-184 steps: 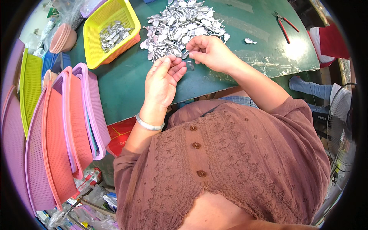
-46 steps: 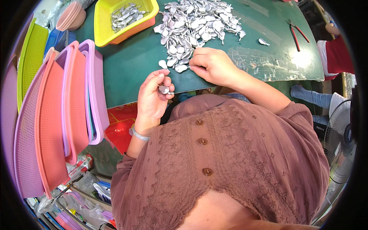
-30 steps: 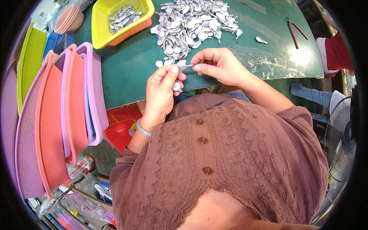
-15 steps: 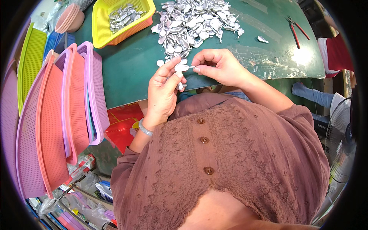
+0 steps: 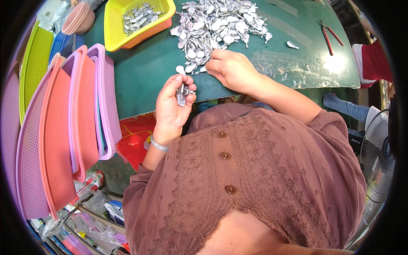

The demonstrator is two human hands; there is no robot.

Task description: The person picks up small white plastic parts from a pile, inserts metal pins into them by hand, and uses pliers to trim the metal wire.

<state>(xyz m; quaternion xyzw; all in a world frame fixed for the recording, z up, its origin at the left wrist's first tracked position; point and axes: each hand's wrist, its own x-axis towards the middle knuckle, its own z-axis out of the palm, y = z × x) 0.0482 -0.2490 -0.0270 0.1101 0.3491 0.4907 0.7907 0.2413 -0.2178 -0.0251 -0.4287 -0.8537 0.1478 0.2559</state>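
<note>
A heap of small silver metal pieces (image 5: 221,25), each with a rounded head and a narrow tail, spreads over the green table (image 5: 144,72). In front of it, my left hand (image 5: 173,102) curls palm up around several of these silver pieces (image 5: 182,97), some partly hidden by the fingers. My right hand (image 5: 233,70) reaches to the heap's near edge, with thumb and fingertips pressed together by a few loose pieces. Whether it holds one there cannot be made out. A single silver piece (image 5: 292,44) lies apart on the right.
A yellow basket (image 5: 111,29) with more silver pieces stands at the back left. Red-handled pliers (image 5: 328,40) lie at the table's right. Stacked pink and purple baskets (image 5: 85,114) stand to the left, below pink bowls (image 5: 80,19). A fan (image 5: 376,155) stands at the right.
My right hand has left the piece it was pinching beside my left hand and moved to the heap's edge. My left hand has drawn back slightly and its fingers curl around the pieces.
</note>
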